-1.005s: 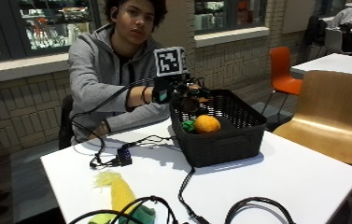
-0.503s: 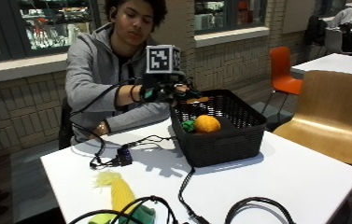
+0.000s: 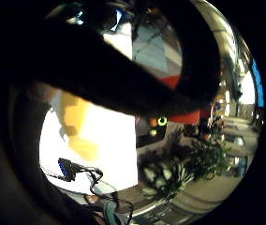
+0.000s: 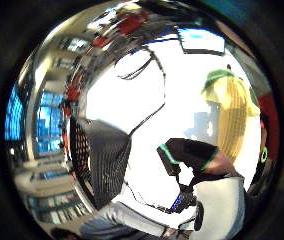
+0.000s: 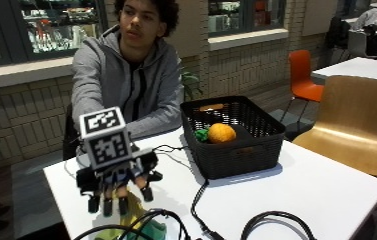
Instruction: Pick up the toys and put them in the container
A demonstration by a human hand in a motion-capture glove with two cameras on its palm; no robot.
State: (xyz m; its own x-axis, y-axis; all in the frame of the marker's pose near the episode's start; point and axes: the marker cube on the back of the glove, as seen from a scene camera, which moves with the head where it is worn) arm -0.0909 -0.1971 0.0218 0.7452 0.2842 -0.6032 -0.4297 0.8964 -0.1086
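My gloved right hand (image 5: 117,182) hovers low over the near left of the white table (image 5: 308,190), fingers spread and pointing down, holding nothing. Just under its fingertips lies a yellow toy with a green end (image 5: 133,209), which also shows on the tabletop in the thumb side palm view (image 4: 232,112). The black mesh basket (image 5: 241,150) stands at the table's far middle, well to the right of the hand, and is also visible from the thumb side (image 4: 102,160). Inside it sit an orange ball toy (image 5: 221,132) and a green toy (image 5: 202,134).
Black cables (image 5: 201,200) run from the basket's front across the table to its near edge. A green and yellow item (image 5: 151,231) lies at the near edge beside the yellow toy. A wooden chair (image 5: 354,120) stands right of the table.
My hand has left the basket's rim and swung left and toward the table's near edge, coming down over the yellow toy. The basket has not moved.
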